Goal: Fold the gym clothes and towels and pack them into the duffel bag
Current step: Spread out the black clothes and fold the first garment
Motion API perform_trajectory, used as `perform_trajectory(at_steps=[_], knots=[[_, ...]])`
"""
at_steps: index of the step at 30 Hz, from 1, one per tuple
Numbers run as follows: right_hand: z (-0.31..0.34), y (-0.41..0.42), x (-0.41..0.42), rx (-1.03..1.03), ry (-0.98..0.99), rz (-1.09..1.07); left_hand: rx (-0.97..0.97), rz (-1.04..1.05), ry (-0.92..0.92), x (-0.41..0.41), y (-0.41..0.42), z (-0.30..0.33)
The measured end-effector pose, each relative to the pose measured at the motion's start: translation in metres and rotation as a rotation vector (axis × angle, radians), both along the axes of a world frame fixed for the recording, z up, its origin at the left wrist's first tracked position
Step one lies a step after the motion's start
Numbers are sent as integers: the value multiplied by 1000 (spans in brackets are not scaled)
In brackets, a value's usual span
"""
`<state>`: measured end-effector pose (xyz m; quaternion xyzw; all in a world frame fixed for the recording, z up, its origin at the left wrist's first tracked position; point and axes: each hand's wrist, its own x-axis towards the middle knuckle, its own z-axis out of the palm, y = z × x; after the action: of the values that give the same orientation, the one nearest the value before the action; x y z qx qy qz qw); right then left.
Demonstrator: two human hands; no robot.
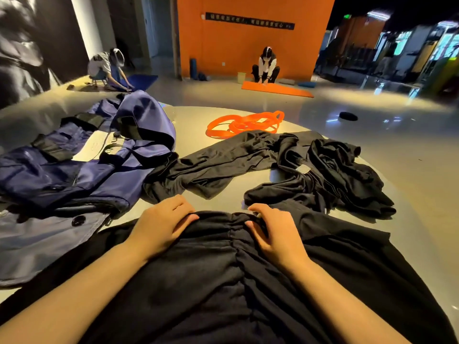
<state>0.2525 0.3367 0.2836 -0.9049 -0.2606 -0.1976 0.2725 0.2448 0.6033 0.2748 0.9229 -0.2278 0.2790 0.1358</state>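
Black garment (223, 269) with a gathered centre seam lies spread on the grey floor (372, 170) directly before the person. Left hand (161, 224) and right hand (275, 232) sit apart on its far edge, fingers curled over the bunched hem, gripping it. Just beyond, a second black garment (211, 167) lies flat; a crumpled black pile (335, 175) sits to its right, touching it. Navy duffel bag (87, 157) lies slumped at left, against the flat garment. Orange resistance bands (246, 124) are coiled farther out.
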Motion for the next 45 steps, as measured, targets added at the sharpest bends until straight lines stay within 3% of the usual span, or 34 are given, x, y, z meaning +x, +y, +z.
perform_trajectory(at_steps=[5, 7, 10, 13, 16, 20, 25, 31, 34, 36, 39, 41, 45], knots=[[-9, 1, 18, -332, -163, -154, 112, -9, -67, 16, -2, 3], [-8, 5, 22, -374, -169, -183, 208, 6, -68, 23, -5, 9], [6, -4, 14, -381, -120, -117, 261, 37, -25, 19, -15, 20], [29, -38, -9, -309, 63, -159, 32, 38, 99, 4, -44, 30], [35, -96, -38, -275, 196, -383, 12, 2, 356, -2, -80, 25], [18, -160, -86, -330, 402, -673, 111, -44, 481, 1, -112, -2], [-11, -177, -109, -145, 244, -673, 187, -161, 444, 11, -106, -7], [-5, -177, -99, -237, 189, -727, 113, -188, 359, 10, -99, 0], [15, -178, -95, -164, 139, -672, -2, -177, 381, -3, -101, 7], [37, -169, -95, 74, 79, -609, -139, -155, 399, -16, -106, 21], [66, -136, -98, 342, 64, -470, -513, -212, 500, -46, -122, 51], [74, -106, -104, 328, 154, -353, -720, -284, 626, -66, -133, 63], [58, -53, -131, 127, 313, -96, -848, -321, 715, -92, -143, 51]])
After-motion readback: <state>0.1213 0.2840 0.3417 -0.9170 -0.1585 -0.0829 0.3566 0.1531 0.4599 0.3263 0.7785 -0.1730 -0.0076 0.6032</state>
